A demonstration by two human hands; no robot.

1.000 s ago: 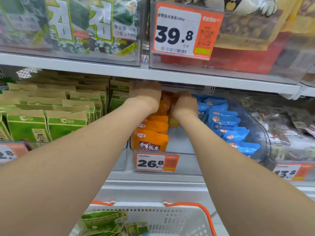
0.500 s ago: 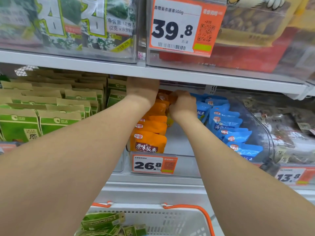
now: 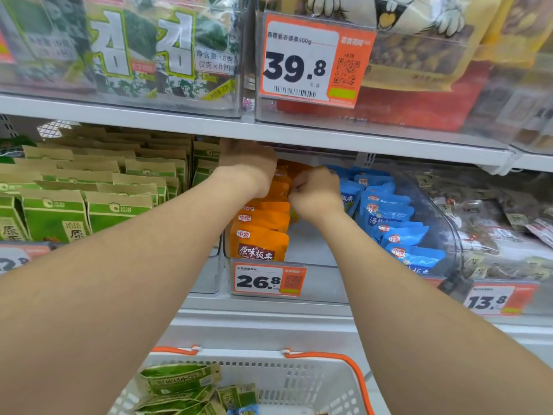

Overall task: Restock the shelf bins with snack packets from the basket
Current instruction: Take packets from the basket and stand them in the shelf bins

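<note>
Head view, step in hand: both arms reach deep into the clear shelf bin [image 3: 329, 283] on the middle shelf, at the back of the row of orange packets [image 3: 263, 235]; I judge the person is seating or straightening packets there.
Left hand [image 3: 248, 166]: pressed in over the back of the orange row, fingers hidden under the shelf above, so I cannot tell whether it grips anything.
Right hand [image 3: 317, 190]: clenched into a fist just beside the orange row; a sliver of orange shows at the fingers, but whether it holds a packet I cannot tell.
Task's things: orange packets stand in a file in the bin's left lane, blue packets [image 3: 389, 214] in its right lane; green packets [image 3: 179, 381] lie in the basket [image 3: 353, 369] below.
Next move, as I judge it: draw the hands out without toppling the row, then go down to the basket.
Hidden or unclear: the bin's back end; the basket is cut off at the bottom edge; its packets' labels are too blurred to read.
</note>
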